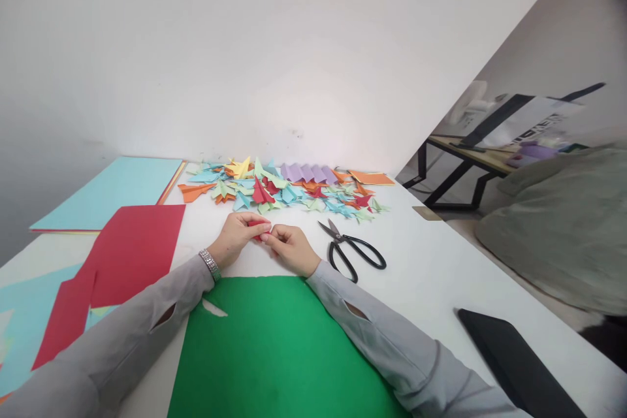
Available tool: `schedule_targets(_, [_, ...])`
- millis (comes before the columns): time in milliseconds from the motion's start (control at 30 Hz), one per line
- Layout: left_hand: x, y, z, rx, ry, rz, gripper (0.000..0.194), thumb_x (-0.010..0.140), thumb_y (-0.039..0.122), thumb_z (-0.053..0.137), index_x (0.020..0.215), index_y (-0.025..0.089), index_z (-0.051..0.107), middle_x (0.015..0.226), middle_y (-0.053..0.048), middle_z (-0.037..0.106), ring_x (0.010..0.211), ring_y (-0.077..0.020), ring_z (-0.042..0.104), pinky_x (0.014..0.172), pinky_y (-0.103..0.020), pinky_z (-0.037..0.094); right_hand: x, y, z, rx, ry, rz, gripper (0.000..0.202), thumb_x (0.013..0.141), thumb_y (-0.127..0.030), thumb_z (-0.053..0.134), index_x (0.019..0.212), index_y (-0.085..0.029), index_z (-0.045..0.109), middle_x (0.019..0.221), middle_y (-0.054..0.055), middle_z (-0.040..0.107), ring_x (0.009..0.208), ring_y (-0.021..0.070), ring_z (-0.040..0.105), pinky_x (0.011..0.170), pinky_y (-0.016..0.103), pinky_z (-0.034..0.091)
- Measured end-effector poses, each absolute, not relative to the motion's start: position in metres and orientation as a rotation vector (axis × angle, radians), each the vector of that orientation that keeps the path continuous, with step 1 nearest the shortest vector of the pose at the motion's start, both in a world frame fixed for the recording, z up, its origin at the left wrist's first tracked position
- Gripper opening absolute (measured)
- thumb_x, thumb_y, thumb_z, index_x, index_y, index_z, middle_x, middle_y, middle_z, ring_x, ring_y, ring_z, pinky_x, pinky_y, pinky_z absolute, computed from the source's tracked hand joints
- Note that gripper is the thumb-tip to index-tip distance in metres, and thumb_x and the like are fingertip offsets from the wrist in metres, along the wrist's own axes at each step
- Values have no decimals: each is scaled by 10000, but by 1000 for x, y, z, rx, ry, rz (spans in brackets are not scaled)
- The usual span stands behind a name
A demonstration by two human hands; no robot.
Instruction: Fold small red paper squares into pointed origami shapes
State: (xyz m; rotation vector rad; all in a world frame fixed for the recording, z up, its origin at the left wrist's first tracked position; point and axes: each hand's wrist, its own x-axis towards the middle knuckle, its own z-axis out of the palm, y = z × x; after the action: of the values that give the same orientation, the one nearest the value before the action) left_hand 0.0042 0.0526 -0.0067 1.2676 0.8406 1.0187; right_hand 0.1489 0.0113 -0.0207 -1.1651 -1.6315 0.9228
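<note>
Between my two hands is a small piece of red paper, mostly hidden by the fingers. My left hand pinches it from the left, thumb on top. From the right, my right hand grips its lower edge between thumb and curled fingers. Both hands are over the white table, just beyond a large green sheet. A pile of small folded paper planes in several colours lies behind them. Black-handled scissors rest to the right of my right hand, blades parted.
Large red sheets and a stack with light blue paper on top lie at left. Pleated purple paper and orange paper are by the wall. A black tablet-like object sits at the right edge.
</note>
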Motion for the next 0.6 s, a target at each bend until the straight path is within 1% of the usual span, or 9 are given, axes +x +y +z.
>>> schedule_targets(100, [4,52,-6,1254,819,999,183,519,262,817,631,149,728,622,-24,683,593,-121,570,598,-243,448,149,11,-19,-1132,-1693,860,412,801,-469,534,505,-204,423,455,-54,407,473,98,346,509,255,296])
schedule_targets(200, [5,52,-5,1240,826,995,187,514,264,820,627,145,730,622,-27,683,596,-121,570,609,-246,448,149,12,-19,-1105,-1707,834,418,801,-470,525,504,-206,395,475,-60,349,491,99,317,508,257,274])
schedule_targets(300, [5,53,-7,1174,834,1013,265,506,269,828,726,145,748,624,-19,676,583,-110,561,601,-242,436,149,12,-19,-1100,-1688,827,430,788,-486,537,507,-210,365,482,-65,317,495,97,291,504,256,261])
schedule_targets(367, [6,55,-9,1113,824,1042,326,522,297,822,802,145,749,626,-15,670,577,-107,558,601,-245,433,149,12,-19,-1109,-1689,843,438,787,-494,543,508,-210,360,475,-66,324,490,96,292,502,255,259])
schedule_targets(433, [7,56,-10,1088,816,1078,348,544,324,813,830,139,744,626,-13,665,568,-105,552,598,-249,431,149,12,-19,-1118,-1703,865,444,790,-501,545,505,-209,369,465,-64,348,484,95,307,501,255,265])
schedule_targets(533, [8,56,-11,1085,813,1099,361,553,346,810,833,131,735,620,-14,662,563,-110,555,592,-252,430,149,10,-19,-1123,-1689,908,453,788,-524,546,503,-207,396,450,-57,401,472,96,340,502,253,287])
schedule_targets(600, [8,55,-10,1059,803,1100,356,566,382,801,803,126,725,621,-21,664,579,-120,569,598,-257,436,149,9,-19,-1132,-1660,939,456,787,-537,548,502,-206,416,441,-51,440,461,97,360,502,252,305])
